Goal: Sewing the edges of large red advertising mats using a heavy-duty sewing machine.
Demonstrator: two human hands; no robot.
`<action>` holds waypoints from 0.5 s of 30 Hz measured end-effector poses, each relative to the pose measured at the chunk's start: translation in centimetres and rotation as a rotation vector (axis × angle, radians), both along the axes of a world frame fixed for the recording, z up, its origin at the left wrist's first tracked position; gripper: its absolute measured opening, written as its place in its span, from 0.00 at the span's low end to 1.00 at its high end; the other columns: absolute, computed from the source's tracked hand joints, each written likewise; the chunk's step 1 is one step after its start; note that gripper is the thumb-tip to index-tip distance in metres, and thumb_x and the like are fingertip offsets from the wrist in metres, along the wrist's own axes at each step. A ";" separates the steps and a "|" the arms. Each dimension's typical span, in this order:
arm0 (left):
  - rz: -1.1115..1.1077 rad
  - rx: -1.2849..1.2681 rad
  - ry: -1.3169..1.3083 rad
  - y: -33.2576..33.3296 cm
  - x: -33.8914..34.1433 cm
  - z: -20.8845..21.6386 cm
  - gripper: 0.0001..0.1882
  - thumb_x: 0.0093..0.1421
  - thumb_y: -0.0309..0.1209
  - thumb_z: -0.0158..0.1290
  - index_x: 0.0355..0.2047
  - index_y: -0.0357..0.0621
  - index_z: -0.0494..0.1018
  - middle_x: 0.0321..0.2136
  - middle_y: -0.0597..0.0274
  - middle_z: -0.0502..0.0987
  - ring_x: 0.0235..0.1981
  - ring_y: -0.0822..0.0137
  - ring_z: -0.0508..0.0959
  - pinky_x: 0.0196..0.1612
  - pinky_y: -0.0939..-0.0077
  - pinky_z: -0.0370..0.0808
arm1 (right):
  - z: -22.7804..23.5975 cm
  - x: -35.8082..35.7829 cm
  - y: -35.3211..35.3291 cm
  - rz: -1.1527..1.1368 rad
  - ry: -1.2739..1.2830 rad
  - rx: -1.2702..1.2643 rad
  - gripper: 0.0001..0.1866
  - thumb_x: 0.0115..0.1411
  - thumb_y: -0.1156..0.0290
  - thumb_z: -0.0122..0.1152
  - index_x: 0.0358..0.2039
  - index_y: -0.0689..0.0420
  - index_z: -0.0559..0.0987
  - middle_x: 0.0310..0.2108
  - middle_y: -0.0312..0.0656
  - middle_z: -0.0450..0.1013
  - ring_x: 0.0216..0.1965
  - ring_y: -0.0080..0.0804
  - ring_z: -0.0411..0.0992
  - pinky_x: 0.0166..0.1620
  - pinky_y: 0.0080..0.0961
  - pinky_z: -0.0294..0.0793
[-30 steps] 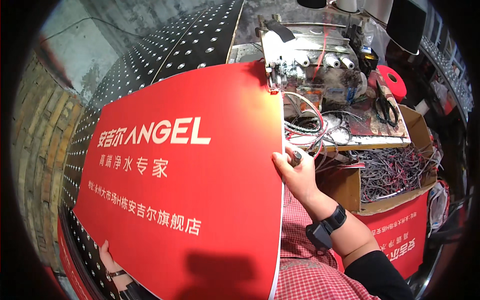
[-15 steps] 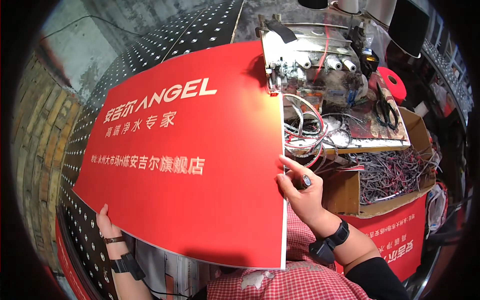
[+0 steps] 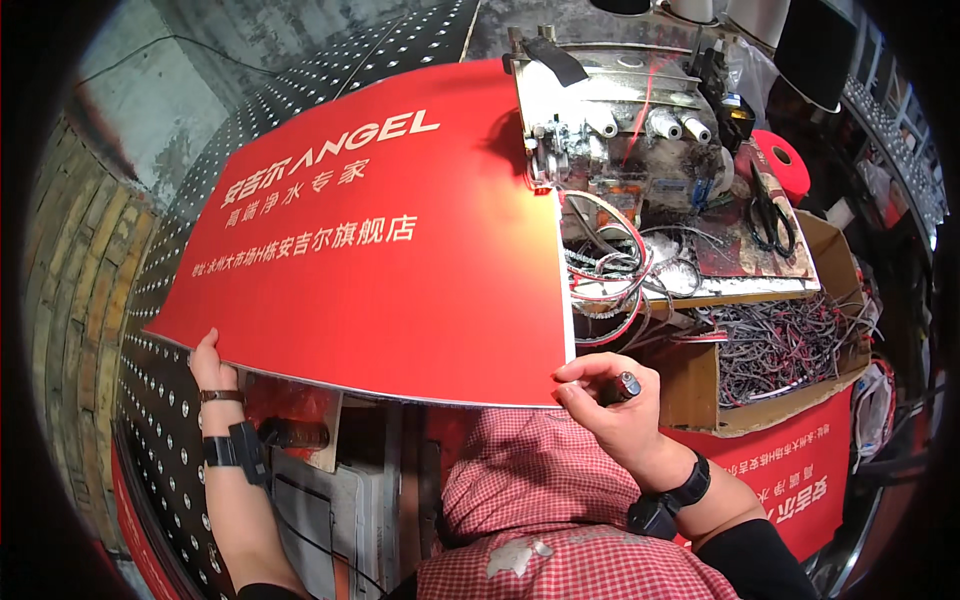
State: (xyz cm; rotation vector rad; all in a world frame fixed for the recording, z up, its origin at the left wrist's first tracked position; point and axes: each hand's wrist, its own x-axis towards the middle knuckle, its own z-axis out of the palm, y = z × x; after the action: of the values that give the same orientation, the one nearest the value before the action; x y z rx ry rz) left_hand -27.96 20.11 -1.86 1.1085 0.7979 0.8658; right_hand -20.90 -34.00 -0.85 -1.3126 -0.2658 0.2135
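A large red mat [image 3: 400, 310] with white printing lies across the table, its far right edge under the head of an overlock sewing machine [image 3: 620, 130]. My left hand [image 3: 212, 372] grips the near left edge, thumb on top and the other fingers hidden beneath. At the near right corner, my right hand [image 3: 610, 395] has its thumb and forefinger closed on the mat's edge. A small dark cylindrical tool [image 3: 625, 385] with a metal end is tucked in that same hand; the rest of it is hidden. A bright lamp glow falls on the mat near the needle area.
Looped trim strips [image 3: 610, 270] hang beside the machine. Black scissors [image 3: 772, 222] and a red roll [image 3: 782, 165] lie to its right. Below stands a cardboard box [image 3: 700, 390] of thread scraps, with another red printed sheet [image 3: 815, 480] under it. A black studded table [image 3: 165, 400] extends left.
The mat has moved away from me, toward and past the machine, its near edge now farther off. My left hand has moved forward with it; my right hand now pinches nearer the corner.
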 end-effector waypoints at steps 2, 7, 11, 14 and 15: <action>0.044 0.047 0.023 -0.4 2.2 0.3 0.13 0.57 0.23 0.45 0.42 0.29 0.65 0.42 0.50 0.71 0.42 0.57 0.74 0.46 0.64 0.73 | -0.1 0.7 0.0 -0.009 -0.034 -0.024 0.06 0.52 0.80 0.60 0.32 0.63 0.77 0.24 0.30 0.72 0.22 0.07 0.65 0.25 0.06 0.64; 0.126 0.080 0.018 -1.1 7.5 1.0 0.16 0.52 0.16 0.46 0.44 0.27 0.65 0.43 0.49 0.71 0.40 0.55 0.75 0.43 0.62 0.74 | -0.8 3.5 0.7 -0.161 -0.118 -0.152 0.05 0.51 0.78 0.61 0.30 0.62 0.78 0.23 0.31 0.73 0.22 0.08 0.65 0.25 0.07 0.64; 0.162 0.075 0.047 -0.6 11.8 0.5 0.16 0.51 0.15 0.47 0.43 0.27 0.66 0.41 0.49 0.72 0.39 0.56 0.75 0.42 0.64 0.74 | -1.2 6.6 1.7 -0.243 -0.192 -0.174 0.04 0.51 0.79 0.60 0.29 0.62 0.79 0.22 0.31 0.73 0.23 0.11 0.68 0.27 0.10 0.68; 0.152 0.174 0.055 2.8 13.0 0.1 0.16 0.50 0.14 0.47 0.42 0.27 0.67 0.40 0.51 0.73 0.37 0.58 0.76 0.40 0.66 0.74 | -1.9 8.5 2.7 -0.272 -0.235 -0.209 0.04 0.50 0.77 0.60 0.28 0.63 0.78 0.23 0.35 0.75 0.25 0.15 0.70 0.28 0.15 0.70; 0.162 0.149 0.045 2.9 14.3 0.0 0.15 0.50 0.15 0.47 0.41 0.28 0.68 0.39 0.52 0.73 0.35 0.58 0.76 0.38 0.66 0.75 | -2.2 9.4 2.9 -0.309 -0.282 -0.241 0.04 0.49 0.77 0.60 0.28 0.62 0.78 0.23 0.36 0.75 0.25 0.17 0.71 0.29 0.16 0.71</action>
State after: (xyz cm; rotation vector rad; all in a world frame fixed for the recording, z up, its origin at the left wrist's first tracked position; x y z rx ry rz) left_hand -13.63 22.98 -1.90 1.2091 0.8806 1.0531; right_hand -11.48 -31.06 -3.09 -1.6040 -0.2769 -0.2100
